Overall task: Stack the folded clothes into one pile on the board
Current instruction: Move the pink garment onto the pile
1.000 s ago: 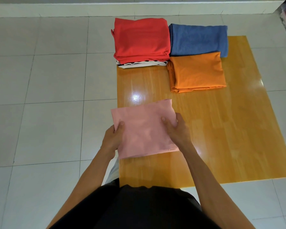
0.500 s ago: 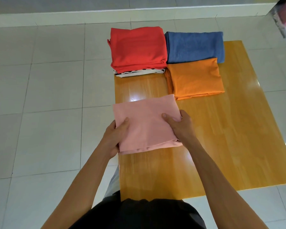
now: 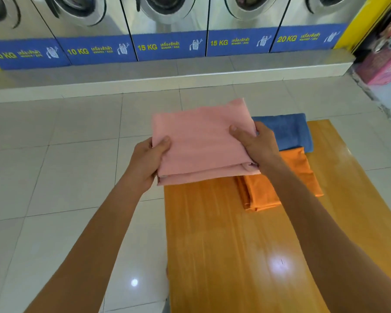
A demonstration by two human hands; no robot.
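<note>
Nearest: both forearms reach fwd over the wooden board (image 3: 224, 245), which lies flat on the tiled floor (image 3: 54, 177); front part of the board is bare w/ a light glare on it.

Next out: the left hand (image 3: 145, 163) and right hand (image 3: 256, 143) carry the folded pink cloth (image 3: 201, 143) between them. Left grip is closed on the cloth's left edge, thumb on top, fingers under. Right grip is closed on the right edge, thumb on top, fingers wrapped below. Cloth looks lifted clear of the board, near edge showing its folded layers, sitting over the board's far-left corner and partly over the floor. So the task's thing is right inside both grips, spanning hand to hand.

Beyond the right hand: folded orange cloth (image 3: 280, 184) on the board, partly hidden by the right forearm, and the folded blue cloth (image 3: 289, 132) just behind it, touching or overlapping its far edge. Whatever sits under the pink cloth is hidden, can't tell.

Progress, judged: early to mid. Orange and blue lie side by side, not stacked, and pink is in the air, not yet set down. Left to do: place pink on a pile, then bring orange and blue onto the same pile.

Farthest: a row of washers (image 3: 167, 19) w/ blue labels along the wall.
</note>
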